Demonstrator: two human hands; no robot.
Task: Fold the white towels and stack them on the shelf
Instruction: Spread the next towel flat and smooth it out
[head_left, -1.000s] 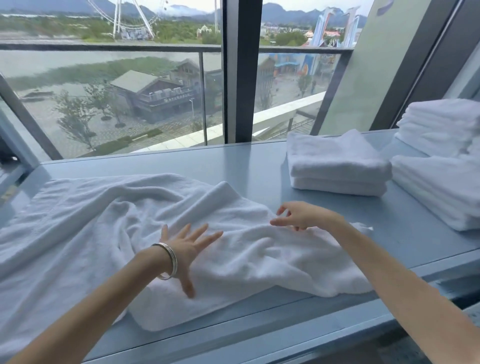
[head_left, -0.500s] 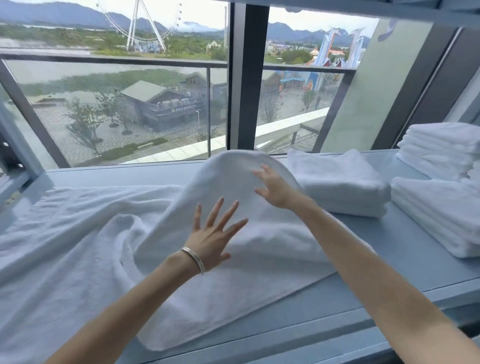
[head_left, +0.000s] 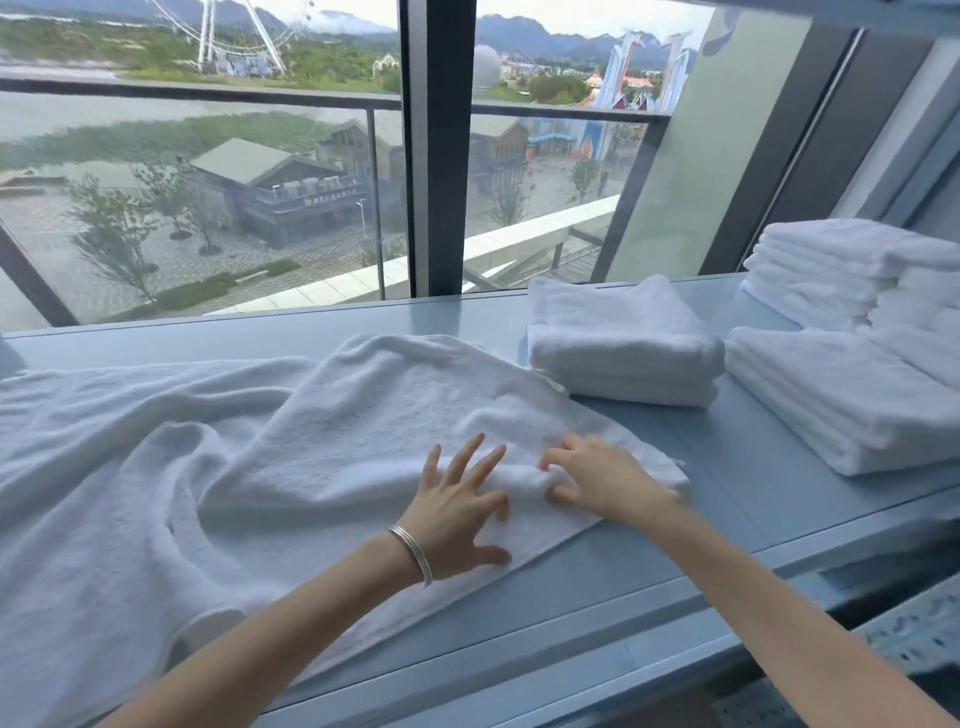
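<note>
A large white towel (head_left: 218, 467) lies rumpled across the pale blue shelf (head_left: 727, 525), its right end folded back over itself. My left hand (head_left: 457, 514), a silver bangle at the wrist, presses flat on that folded end with fingers spread. My right hand (head_left: 597, 478) rests beside it on the same fold, fingers bent down onto a small ridge of cloth. A folded towel stack (head_left: 623, 348) sits just beyond the fold's far right corner.
Further folded white towels are piled at the right: a lower stack (head_left: 841, 400) and a taller one (head_left: 831, 270) behind it. A window with a dark upright post (head_left: 441, 156) runs along the shelf's back. The shelf's front edge is near my forearms.
The towel's right end, lifted in the air half a second ago, has come down flat over the rest. Both hands moved down and toward me onto it.
</note>
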